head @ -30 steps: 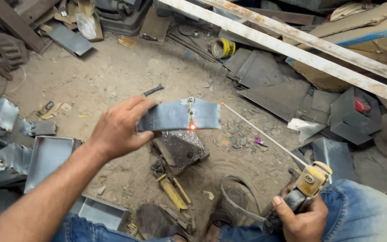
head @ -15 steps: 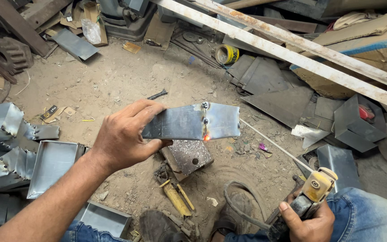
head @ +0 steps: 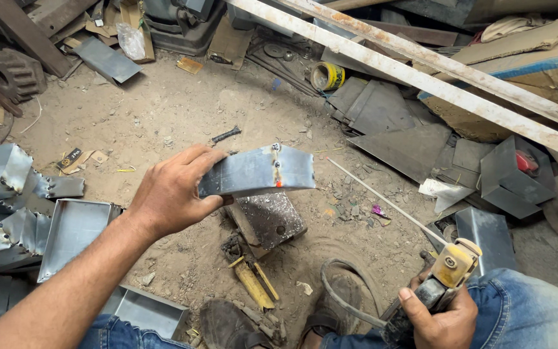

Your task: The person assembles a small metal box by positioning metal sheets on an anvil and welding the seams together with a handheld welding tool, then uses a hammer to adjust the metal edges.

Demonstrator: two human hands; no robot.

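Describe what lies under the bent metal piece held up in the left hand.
Below the bent metal piece sits a spattered metal block on the dirt; the piece covers the block's far edge.

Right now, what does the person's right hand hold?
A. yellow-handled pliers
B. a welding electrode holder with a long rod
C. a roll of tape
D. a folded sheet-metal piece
B: the right hand has its grip on a yellow-headed electrode holder with a thin rod, while the left hand lifts the sheet-metal piece.
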